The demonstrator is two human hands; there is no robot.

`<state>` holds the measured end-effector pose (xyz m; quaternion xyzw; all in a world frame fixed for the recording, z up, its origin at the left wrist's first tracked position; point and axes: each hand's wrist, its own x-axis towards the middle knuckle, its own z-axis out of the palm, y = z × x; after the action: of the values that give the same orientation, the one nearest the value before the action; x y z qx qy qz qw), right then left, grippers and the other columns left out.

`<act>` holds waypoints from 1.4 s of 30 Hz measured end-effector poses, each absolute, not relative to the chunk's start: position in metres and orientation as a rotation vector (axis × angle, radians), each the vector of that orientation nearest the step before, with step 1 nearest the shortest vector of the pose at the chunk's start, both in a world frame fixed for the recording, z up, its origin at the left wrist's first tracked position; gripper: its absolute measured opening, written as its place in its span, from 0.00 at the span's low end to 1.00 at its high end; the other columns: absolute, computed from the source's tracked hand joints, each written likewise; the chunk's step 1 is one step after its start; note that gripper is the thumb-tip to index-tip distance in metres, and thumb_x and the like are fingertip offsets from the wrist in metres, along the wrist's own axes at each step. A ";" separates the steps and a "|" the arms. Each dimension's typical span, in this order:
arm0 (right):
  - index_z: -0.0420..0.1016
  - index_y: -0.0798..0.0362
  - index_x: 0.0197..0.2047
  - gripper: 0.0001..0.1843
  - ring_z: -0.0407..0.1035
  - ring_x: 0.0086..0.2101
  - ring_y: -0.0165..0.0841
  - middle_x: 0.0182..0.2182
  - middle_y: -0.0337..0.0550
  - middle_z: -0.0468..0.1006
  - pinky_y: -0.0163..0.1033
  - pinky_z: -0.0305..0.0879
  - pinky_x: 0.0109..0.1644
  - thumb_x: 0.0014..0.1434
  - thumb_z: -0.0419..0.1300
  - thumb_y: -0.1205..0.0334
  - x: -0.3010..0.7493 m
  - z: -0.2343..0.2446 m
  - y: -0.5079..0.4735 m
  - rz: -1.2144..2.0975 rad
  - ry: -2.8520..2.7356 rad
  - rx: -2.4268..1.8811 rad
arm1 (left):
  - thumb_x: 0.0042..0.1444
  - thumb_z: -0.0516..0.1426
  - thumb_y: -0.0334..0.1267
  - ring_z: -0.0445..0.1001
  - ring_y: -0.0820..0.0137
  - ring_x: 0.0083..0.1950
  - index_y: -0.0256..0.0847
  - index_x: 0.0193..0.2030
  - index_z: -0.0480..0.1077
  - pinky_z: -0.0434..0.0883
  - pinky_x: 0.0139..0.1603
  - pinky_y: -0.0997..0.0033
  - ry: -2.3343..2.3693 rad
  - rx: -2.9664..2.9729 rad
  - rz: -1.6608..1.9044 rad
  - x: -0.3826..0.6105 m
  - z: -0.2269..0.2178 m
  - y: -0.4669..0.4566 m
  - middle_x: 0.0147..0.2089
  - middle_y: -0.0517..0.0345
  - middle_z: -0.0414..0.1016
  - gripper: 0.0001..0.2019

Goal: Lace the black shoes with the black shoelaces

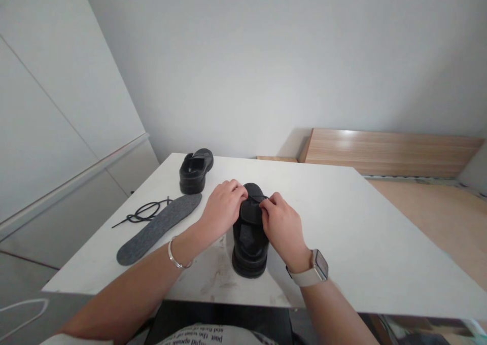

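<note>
A black shoe point(249, 259) stands on the white table in front of me, heel toward me and toe pointing away. Its tongue point(251, 213) is raised over the opening. A thin black shoelace point(257, 198) crosses the front of the shoe between my hands. My left hand point(224, 205), with a silver bangle on the wrist, is closed in a pinch at the left lacing edge, on the lace. On the right side, my right hand point(283, 228), wearing a watch, pinches the lace between thumb and index finger.
A second black shoe point(193, 175) stands at the table's back left. Nearer lie a grey insole point(158, 231) and a loose, coiled black shoelace point(142, 213). The white table point(342, 248) ends close to my body. Beyond it at right is a wooden bed frame point(388, 152).
</note>
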<state>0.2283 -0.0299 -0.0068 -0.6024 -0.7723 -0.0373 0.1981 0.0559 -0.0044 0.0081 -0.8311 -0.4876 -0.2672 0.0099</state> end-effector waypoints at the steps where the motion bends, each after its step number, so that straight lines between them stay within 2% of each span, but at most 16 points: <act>1: 0.79 0.53 0.39 0.11 0.69 0.37 0.39 0.40 0.49 0.74 0.42 0.64 0.38 0.65 0.55 0.71 0.228 -0.005 -0.030 -0.113 -2.144 -1.622 | 0.65 0.52 0.28 0.74 0.63 0.44 0.38 0.39 0.72 0.71 0.47 0.62 -1.501 -2.627 -0.967 0.056 0.014 -0.005 0.41 0.52 0.76 0.08; 4: 0.79 0.53 0.38 0.09 0.69 0.42 0.39 0.41 0.48 0.76 0.45 0.67 0.46 0.64 0.57 0.72 0.226 0.010 -0.029 0.011 -1.976 -1.322 | 0.66 0.53 0.29 0.75 0.68 0.41 0.39 0.40 0.71 0.71 0.44 0.67 -1.352 -2.649 -1.438 0.056 0.040 -0.009 0.38 0.56 0.77 0.07; 8: 0.78 0.52 0.40 0.08 0.71 0.36 0.32 0.36 0.41 0.77 0.39 0.70 0.40 0.65 0.58 0.70 0.220 0.049 -0.036 0.300 -1.621 -0.894 | 0.64 0.57 0.32 0.76 0.71 0.38 0.40 0.39 0.73 0.73 0.41 0.71 -1.147 -2.432 -1.909 0.056 0.084 -0.019 0.37 0.58 0.77 0.04; 11: 0.78 0.50 0.41 0.06 0.72 0.32 0.30 0.34 0.39 0.76 0.38 0.71 0.37 0.66 0.59 0.68 0.214 0.080 -0.043 0.350 -1.479 -0.690 | 0.64 0.59 0.34 0.77 0.73 0.33 0.40 0.39 0.74 0.75 0.37 0.73 -1.116 -2.403 -2.204 0.061 0.106 -0.027 0.37 0.59 0.77 0.02; 16: 0.80 0.47 0.39 0.06 0.72 0.40 0.34 0.37 0.41 0.75 0.43 0.73 0.45 0.64 0.62 0.66 0.204 0.103 -0.041 0.224 -1.453 -0.591 | 0.59 0.64 0.41 0.78 0.72 0.35 0.40 0.38 0.73 0.78 0.40 0.72 -1.057 -2.547 -2.474 0.075 0.113 -0.029 0.36 0.60 0.77 0.08; 20: 0.80 0.45 0.39 0.05 0.70 0.46 0.36 0.44 0.42 0.71 0.47 0.72 0.50 0.62 0.63 0.65 0.202 0.099 -0.031 0.285 -1.418 -0.605 | 0.58 0.65 0.45 0.78 0.72 0.32 0.39 0.39 0.72 0.78 0.36 0.71 -1.018 -2.748 -2.639 0.075 0.105 -0.024 0.34 0.60 0.76 0.12; 24: 0.79 0.49 0.38 0.03 0.71 0.40 0.31 0.41 0.41 0.73 0.40 0.74 0.43 0.61 0.64 0.66 0.203 0.094 -0.029 0.473 -1.401 -0.561 | 0.58 0.65 0.43 0.78 0.71 0.33 0.37 0.42 0.74 0.78 0.38 0.72 -0.939 -2.952 -2.641 0.068 0.100 -0.019 0.33 0.57 0.77 0.12; 29: 0.75 0.49 0.47 0.11 0.74 0.40 0.29 0.39 0.38 0.77 0.36 0.74 0.43 0.61 0.65 0.66 0.206 0.083 -0.028 0.693 -1.382 -0.534 | 0.58 0.65 0.39 0.77 0.73 0.33 0.38 0.39 0.76 0.78 0.38 0.73 -1.044 -2.821 -2.559 0.063 0.103 -0.021 0.35 0.57 0.78 0.07; 33: 0.74 0.52 0.39 0.04 0.74 0.34 0.28 0.34 0.37 0.78 0.35 0.73 0.40 0.61 0.65 0.63 0.212 0.075 -0.027 0.796 -1.421 -0.558 | 0.58 0.64 0.35 0.77 0.73 0.33 0.37 0.39 0.78 0.78 0.38 0.74 -1.112 -2.802 -2.407 0.063 0.104 -0.024 0.34 0.57 0.79 0.04; 38: 0.71 0.51 0.39 0.05 0.71 0.34 0.28 0.32 0.37 0.75 0.36 0.70 0.42 0.65 0.61 0.59 0.220 0.072 -0.025 0.728 -1.334 -0.619 | 0.56 0.65 0.33 0.79 0.72 0.39 0.41 0.49 0.79 0.78 0.45 0.72 -1.092 -2.915 -2.230 0.052 0.101 -0.019 0.46 0.54 0.80 0.13; 40: 0.68 0.50 0.39 0.06 0.71 0.33 0.28 0.31 0.36 0.74 0.37 0.70 0.42 0.67 0.58 0.58 0.224 0.070 -0.023 0.785 -1.256 -0.560 | 0.57 0.65 0.34 0.79 0.70 0.42 0.41 0.45 0.81 0.77 0.46 0.72 -1.113 -2.945 -2.116 0.044 0.100 -0.014 0.48 0.53 0.80 0.09; 42: 0.66 0.49 0.39 0.07 0.69 0.30 0.27 0.29 0.34 0.71 0.36 0.69 0.37 0.67 0.58 0.56 0.227 0.067 -0.021 0.849 -1.197 -0.529 | 0.59 0.63 0.37 0.79 0.69 0.42 0.40 0.39 0.82 0.77 0.47 0.71 -1.163 -2.967 -2.053 0.035 0.096 -0.009 0.47 0.51 0.81 0.06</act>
<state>0.2268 -0.0212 0.0670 -0.2386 -0.5395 0.3829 0.7109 0.0347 -0.0090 0.0961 -0.7418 -0.2909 -0.5133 -0.3188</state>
